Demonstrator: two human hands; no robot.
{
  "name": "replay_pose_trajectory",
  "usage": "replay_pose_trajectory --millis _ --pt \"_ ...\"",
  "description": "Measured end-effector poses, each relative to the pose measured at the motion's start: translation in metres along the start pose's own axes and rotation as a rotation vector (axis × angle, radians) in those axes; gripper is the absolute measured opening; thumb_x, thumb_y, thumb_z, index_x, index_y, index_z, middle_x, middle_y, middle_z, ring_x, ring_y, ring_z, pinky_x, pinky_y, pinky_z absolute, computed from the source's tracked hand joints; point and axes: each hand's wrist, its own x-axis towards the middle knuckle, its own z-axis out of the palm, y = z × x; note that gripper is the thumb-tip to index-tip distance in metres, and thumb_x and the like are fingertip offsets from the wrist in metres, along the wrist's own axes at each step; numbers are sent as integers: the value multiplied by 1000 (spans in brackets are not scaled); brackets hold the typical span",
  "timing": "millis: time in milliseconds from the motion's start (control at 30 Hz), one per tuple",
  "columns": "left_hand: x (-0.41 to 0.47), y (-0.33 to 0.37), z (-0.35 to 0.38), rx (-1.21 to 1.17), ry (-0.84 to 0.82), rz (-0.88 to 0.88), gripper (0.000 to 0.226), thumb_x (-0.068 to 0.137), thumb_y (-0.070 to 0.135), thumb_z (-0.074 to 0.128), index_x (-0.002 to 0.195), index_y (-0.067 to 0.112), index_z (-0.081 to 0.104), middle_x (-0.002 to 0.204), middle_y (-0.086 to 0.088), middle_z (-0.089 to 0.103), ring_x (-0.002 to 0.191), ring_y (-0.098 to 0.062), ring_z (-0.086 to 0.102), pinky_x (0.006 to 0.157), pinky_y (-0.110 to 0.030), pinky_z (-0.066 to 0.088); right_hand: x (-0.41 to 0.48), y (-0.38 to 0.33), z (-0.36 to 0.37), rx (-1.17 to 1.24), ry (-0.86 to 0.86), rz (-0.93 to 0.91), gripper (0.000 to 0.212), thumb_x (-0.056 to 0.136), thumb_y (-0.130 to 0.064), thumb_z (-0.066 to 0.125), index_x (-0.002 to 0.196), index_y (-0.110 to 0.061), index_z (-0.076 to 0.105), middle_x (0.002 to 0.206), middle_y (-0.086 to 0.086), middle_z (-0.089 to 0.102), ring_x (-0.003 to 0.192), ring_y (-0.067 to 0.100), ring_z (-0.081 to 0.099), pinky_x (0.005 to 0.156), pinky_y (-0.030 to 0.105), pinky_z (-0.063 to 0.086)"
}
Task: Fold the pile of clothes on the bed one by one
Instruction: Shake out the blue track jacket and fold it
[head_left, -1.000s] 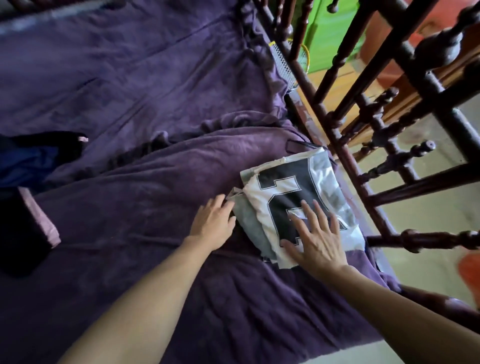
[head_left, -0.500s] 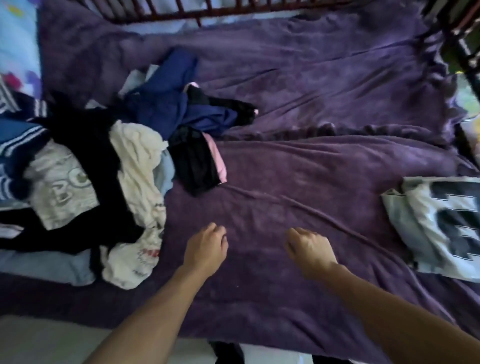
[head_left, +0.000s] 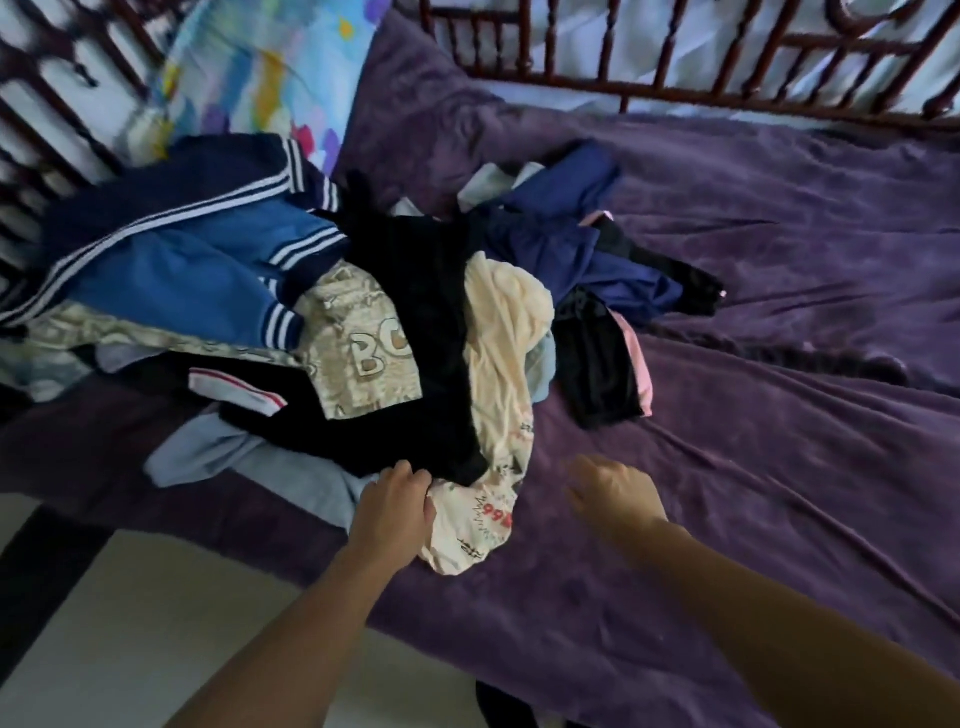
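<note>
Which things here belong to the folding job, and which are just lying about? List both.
Job: pile of clothes, cream garment at its near edge, left hand at that edge, right hand.
Lying about: purple blanket, colourful pillow, wooden rail.

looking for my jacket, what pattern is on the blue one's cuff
White stripes on the navy cuff; head view.

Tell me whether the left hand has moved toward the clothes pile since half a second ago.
Yes. The left hand has moved leftward across the purple blanket, from bare cloth beside the clothes pile onto its near edge, where the fingers now touch it.
</note>
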Motion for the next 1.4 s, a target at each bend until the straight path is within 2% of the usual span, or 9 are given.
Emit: replay_pose_trajectory --millis 167,367,467,600,800,933,1233,1333,1400 --pt "18 -49 15 33 1 -31 27 92 29 49 114 16 58 112 -6 53 101 -26 53 81 -38 45 62 -45 29 -51 -98 -105 39 87 -39 56 123 -25 54 116 -1 60 106 26 59 71 33 42" --pt "59 -96 37 62 26 -75 57 92 31 52 144 19 32 147 -11 31 132 -28 35 102 -38 38 137 -107 79 -55 -79 -290 71 83 -41 62 146 -26 33 150 4 33 135 25 34 94 41 45" --pt "97 -114 36 -1 124 -133 61 90 28 59 143 16 33 147 -13 32 131 -31 36 101 -42 39 177 -126 88 13 -12 -314 76 84 -38 64 148 -23 27 154 7 28 137 28 31 94 43 47" --pt "141 -138 36 -66 57 -308 70 89 31 63 147 21 25 145 -12 34 131 -33 36 98 -46 40 218 -132 92 -34 -152 -261 89 84 -47 65 151 -29 9 157 8 20 136 32 33 96 44 45" --pt "148 -160 38 -154 33 -323 22 95 15 47 111 11 62 113 -13 56 97 -32 57 74 -43 47 231 -165 93 132 -72 -234 26 95 -31 50 115 -20 63 104 7 59 97 31 58 73 39 46" --pt "139 -177 29 -158 74 -265 21 94 18 51 110 10 60 109 -11 52 99 -30 55 69 -39 45 193 -165 96 246 10 -120 21 94 -26 47 84 -10 57 87 7 58 80 30 58 63 35 36" --pt "114 -206 -8 -116 150 210 46 79 52 64 100 12 55 100 -4 53 96 -24 52 73 -35 46 89 -172 84 222 96 132 22 82 -14 62 64 -9 50 65 6 59 63 33 57 55 37 39" --pt "113 -225 -18 -8 128 292 65 78 64 60 120 15 52 117 -5 52 110 -24 49 90 -38 45 73 -154 80 178 121 223 23 82 -20 59 63 -10 51 64 7 62 62 36 58 54 38 41" --pt "118 -234 -26 94 235 234 59 81 49 66 127 14 52 132 -12 49 123 -30 46 95 -44 42 69 -139 83 133 115 255 23 83 -21 61 64 -11 53 66 8 63 63 37 60 56 41 44"
